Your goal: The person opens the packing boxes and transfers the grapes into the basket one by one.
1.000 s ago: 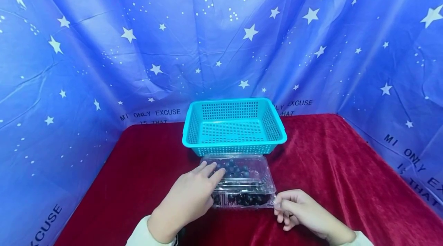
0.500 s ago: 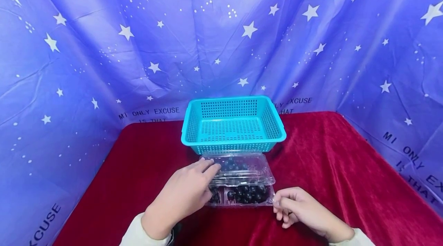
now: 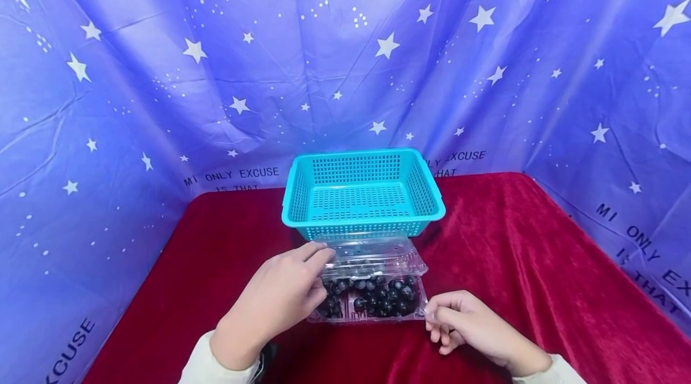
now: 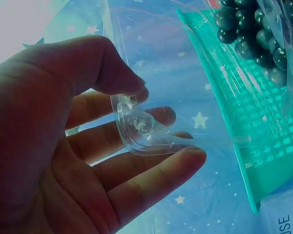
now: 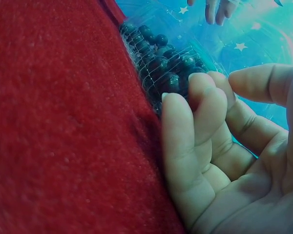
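A clear plastic clamshell box (image 3: 351, 312) of dark round fruit (image 3: 385, 300), which look like grapes, lies on the red cloth. Its hinged lid (image 3: 378, 252) is raised and tilted back toward the basket. My left hand (image 3: 283, 291) pinches the lid's left front corner between thumb and fingers; the left wrist view shows the clear corner tab (image 4: 141, 124) there. At the box's right front corner my right hand (image 3: 464, 324) pinches the base between thumb and forefinger, the other fingers curled. In the right wrist view those fingers (image 5: 178, 131) cover part of the box.
A turquoise perforated basket (image 3: 288, 207) stands directly behind the box, with nothing inside it. Red velvet cloth (image 3: 502, 240) covers the table. Blue curtains with stars (image 3: 324, 60) hang behind and on both sides.
My left hand has lifted the lid's front edge up and back, baring the fruit in the base. The right hand stays at the box's right corner. The basket has not moved.
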Available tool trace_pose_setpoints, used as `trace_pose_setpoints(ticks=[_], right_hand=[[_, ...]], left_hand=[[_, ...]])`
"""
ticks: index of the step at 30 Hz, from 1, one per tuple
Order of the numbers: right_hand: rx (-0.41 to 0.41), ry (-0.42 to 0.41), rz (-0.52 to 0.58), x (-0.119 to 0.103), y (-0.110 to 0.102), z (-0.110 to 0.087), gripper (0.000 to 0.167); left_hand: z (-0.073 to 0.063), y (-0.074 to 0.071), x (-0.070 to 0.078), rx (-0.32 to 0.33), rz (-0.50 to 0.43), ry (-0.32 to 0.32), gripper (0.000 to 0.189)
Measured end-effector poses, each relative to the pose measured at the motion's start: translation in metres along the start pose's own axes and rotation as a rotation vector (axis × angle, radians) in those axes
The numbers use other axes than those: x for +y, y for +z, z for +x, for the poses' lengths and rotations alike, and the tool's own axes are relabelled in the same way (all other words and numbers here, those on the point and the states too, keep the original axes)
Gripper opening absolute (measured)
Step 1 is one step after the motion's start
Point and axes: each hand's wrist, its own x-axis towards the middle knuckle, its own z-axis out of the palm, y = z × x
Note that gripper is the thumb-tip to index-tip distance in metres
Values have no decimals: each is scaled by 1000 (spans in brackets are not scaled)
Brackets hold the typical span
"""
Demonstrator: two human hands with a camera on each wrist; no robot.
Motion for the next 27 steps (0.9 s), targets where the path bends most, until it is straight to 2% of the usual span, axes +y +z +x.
trace_pose_setpoints(ticks=[4,12,22,27], right_hand=[[0,-2,1,0,0,0,21],[2,-7,-7,0,0,1,20],[1,4,-12,-1,-2,2,22],[-6,3,-2,0,-1,1,23]], left_hand=[[-1,-2,-3,57,3,0,37],[1,-6,-7,119,7,1,32],[1,-8,-11,202,64,-72,28],[0,-8,-14,265,52,-105,23]])
